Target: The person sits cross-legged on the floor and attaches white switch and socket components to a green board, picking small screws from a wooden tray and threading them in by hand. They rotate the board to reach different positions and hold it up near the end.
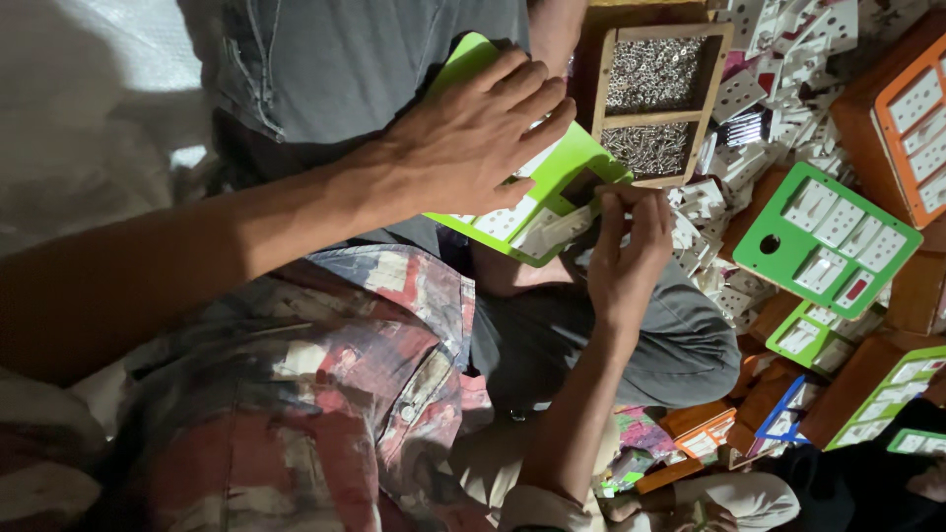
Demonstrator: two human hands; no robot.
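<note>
My left hand (473, 138) reaches in from the left and lies palm-down over a bright green switch board (570, 163) resting on my lap, its fingers curled over the board's far edge. My right hand (626, 258) comes up from below. Its fingertips pinch a white socket piece (550, 232) at the board's lower right edge, beside a dark rectangular opening (581, 185) in the panel. My left hand hides much of the board.
A wooden two-compartment tray of small screws (655, 103) stands just behind the board. To the right are a heap of loose white socket parts (778, 59), another green board fitted with white sockets (823, 241), and orange boxes (902, 108). More boards lie at the lower right.
</note>
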